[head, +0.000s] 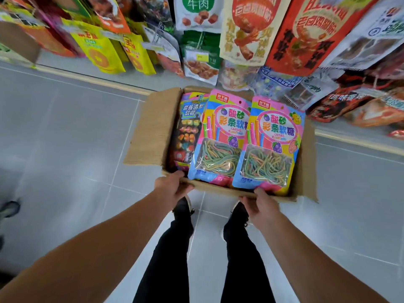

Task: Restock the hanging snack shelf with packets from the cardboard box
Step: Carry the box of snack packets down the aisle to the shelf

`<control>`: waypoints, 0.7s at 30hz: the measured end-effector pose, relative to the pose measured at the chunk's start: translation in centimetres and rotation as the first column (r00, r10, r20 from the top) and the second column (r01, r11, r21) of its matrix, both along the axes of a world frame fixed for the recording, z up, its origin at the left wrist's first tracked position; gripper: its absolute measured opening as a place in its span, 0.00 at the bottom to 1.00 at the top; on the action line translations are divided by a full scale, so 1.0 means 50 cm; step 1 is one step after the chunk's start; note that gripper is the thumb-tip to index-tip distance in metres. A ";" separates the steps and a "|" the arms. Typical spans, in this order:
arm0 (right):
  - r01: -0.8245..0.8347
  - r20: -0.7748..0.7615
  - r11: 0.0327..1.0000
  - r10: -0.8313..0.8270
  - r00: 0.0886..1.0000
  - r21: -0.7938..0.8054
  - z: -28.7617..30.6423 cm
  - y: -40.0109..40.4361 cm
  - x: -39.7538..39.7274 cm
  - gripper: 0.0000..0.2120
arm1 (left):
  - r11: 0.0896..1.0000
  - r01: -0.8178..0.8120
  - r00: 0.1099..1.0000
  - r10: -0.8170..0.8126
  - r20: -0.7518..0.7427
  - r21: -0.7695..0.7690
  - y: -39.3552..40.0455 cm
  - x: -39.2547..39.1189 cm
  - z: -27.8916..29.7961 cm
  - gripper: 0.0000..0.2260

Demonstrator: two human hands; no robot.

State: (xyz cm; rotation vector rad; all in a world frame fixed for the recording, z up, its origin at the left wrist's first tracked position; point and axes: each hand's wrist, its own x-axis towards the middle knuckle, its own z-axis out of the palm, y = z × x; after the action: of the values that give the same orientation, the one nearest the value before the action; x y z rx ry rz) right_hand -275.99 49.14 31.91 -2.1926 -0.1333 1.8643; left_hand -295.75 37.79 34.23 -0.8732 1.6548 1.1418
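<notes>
Both hands on the near edge of an open cardboard box, held up above a grey tiled floor. Left hand curled round the near left corner, thumb on top of the rim, fingers tucked out of sight beneath. Right hand gripping the near rim further right, thumb pressed on the bottom edge of a pink packet of coloured sour candy strips. A second identical packet lying just left of it, partly under the first one's edge, between the two hands. Beyond the left hand, against the box's left wall, a darker packet of shaped gummies, half covered by the middle one. Box flaps folded outward on both sides. Ahead of and above the hands, a hanging snack shelf crowded with bags in red, cream, green, yellow and orange, nearly touching the far side of the box. Below the hands, dark trousers and dark shoes planted on the tiles.
</notes>
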 end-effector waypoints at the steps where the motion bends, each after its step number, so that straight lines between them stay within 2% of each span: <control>1: 0.016 -0.001 1.000 -0.016 1.000 0.000 -0.016 -0.005 -0.007 0.17 | 1.000 0.005 1.000 -0.005 0.006 0.003 -0.003 -0.008 -0.019 0.14; 8: 0.064 -0.021 0.998 -0.063 0.998 0.028 -0.169 -0.008 -0.010 0.16 | 1.000 0.001 0.999 -0.003 0.039 0.029 -0.002 -0.012 -0.210 0.12; 14: 0.026 0.009 0.999 -0.027 1.000 0.033 -0.373 0.021 -0.007 0.13 | 1.000 0.007 0.996 -0.007 0.093 0.003 0.012 -0.003 -0.434 0.11; 21: 0.038 0.039 0.999 -0.039 0.998 0.036 -0.600 0.040 -0.009 0.11 | 1.000 0.022 0.995 -0.023 0.096 0.018 0.045 -0.008 -0.642 0.08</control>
State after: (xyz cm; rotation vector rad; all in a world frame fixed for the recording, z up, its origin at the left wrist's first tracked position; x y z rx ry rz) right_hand -276.42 51.14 1.88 -2.1938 -0.1300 1.7851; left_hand -296.15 40.04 2.10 -0.8827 1.5706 1.0807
